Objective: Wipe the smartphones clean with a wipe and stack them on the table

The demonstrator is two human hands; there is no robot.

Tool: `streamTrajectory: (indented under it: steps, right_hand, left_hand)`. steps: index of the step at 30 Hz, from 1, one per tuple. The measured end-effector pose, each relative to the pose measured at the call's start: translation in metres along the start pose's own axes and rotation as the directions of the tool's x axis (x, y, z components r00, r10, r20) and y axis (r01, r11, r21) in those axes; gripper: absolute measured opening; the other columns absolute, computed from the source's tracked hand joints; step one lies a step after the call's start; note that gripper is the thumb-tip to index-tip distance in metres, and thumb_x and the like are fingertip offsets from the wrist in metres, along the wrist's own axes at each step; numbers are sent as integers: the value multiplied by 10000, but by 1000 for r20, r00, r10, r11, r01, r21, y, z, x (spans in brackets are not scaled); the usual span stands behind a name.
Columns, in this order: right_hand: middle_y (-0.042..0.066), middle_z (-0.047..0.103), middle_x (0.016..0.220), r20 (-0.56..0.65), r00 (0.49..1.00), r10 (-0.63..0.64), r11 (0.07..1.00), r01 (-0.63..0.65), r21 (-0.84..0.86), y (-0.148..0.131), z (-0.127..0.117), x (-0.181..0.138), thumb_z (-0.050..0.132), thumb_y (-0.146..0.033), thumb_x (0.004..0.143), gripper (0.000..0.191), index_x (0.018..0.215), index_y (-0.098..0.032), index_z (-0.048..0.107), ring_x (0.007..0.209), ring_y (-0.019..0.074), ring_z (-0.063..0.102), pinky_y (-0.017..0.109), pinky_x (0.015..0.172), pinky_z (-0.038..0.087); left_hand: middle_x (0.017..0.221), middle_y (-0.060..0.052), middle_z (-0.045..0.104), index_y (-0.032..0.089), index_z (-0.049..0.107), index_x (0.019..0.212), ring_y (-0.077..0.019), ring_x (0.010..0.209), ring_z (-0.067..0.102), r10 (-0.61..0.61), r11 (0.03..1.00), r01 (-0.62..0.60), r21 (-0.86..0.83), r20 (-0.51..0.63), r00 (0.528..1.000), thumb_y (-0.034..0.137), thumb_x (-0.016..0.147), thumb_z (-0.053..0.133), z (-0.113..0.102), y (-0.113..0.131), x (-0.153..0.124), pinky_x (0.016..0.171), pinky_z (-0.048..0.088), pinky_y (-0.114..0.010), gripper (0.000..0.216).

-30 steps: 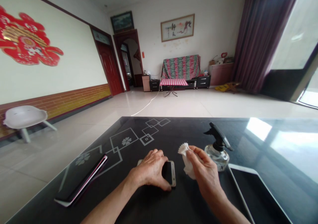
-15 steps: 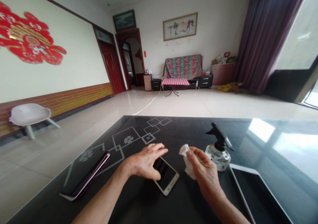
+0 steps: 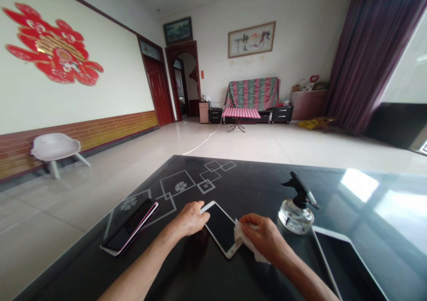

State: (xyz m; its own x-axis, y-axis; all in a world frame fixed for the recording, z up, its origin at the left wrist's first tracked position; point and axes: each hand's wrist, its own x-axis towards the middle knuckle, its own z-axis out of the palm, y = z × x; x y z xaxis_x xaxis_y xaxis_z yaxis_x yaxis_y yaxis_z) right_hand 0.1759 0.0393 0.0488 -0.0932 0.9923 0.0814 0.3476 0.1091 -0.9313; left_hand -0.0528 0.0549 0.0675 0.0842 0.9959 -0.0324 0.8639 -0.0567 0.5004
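A white-framed smartphone [image 3: 220, 225] lies face up on the black table [image 3: 253, 181], its dark screen showing. My left hand [image 3: 192, 217] grips its upper left edge, thumb on the near side of the frame. In my right hand [image 3: 262, 234] is a crumpled white tissue [image 3: 256, 251], pinched between the fingers at the phone's right edge. Part of the tissue hangs down by the lower right corner. Just beyond my right hand stands a clear spray bottle [image 3: 296, 215] with a black trigger head.
To the left lies a stack of phones or flat devices [image 3: 130, 227]. A white-framed tablet [image 3: 350, 261] rests at the near right. Past the table are a white chair [image 3: 56, 147] and a small table with a striped cover [image 3: 242, 113].
My left hand has gone from over the screen to the phone's left edge and closed on it. My right hand has brought the tissue leftward to the phone. The view has shifted slightly.
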Motion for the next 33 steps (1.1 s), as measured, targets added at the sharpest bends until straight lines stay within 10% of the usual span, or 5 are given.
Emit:
streamTrajectory:
  steps: [6, 18, 28, 33]
  right_hand:
    - [-11, 599, 522, 302, 945, 127, 972, -179, 151, -5, 0, -12, 633, -313, 681, 204, 743, -139, 719, 437, 75, 444, 170, 415, 302]
    - [9, 621, 575, -132, 979, 155, 925, -97, 367, 18, -5, 27, 685, -417, 656, 342, 835, -125, 684, 474, 109, 513, 196, 428, 385]
    - [16, 640, 644, -241, 955, 173, 874, -36, 484, 33, 1, 26, 687, -470, 677, 453, 977, -132, 658, 499, 126, 536, 215, 431, 425]
    - [3, 632, 608, -289, 937, 194, 876, -33, 481, 36, 2, 28, 689, -457, 645, 431, 935, -139, 674, 476, 122, 531, 206, 409, 412]
  left_hand:
    - [680, -36, 696, 137, 604, 1185, -221, 738, 670, 20, 1000, -21, -15, -37, 999, 365, 789, 481, 8, 10, 11, 669, 449, -267, 473]
    - [1276, -271, 491, 31, 329, 1411, -450, 1198, 431, -14, 987, 18, 157, -27, 1000, 583, 612, 649, 41, 52, 8, 940, 390, -490, 1023]
    - [1344, -103, 447, 217, 341, 1429, -352, 1233, 412, 303, 930, -340, 140, 235, 924, 260, 517, 646, 33, 31, 16, 1051, 342, -408, 963]
    - [1349, -103, 448, 205, 355, 1419, -340, 1247, 413, 340, 918, -376, 125, 242, 909, 370, 556, 699, 25, 29, 14, 1083, 306, -431, 944]
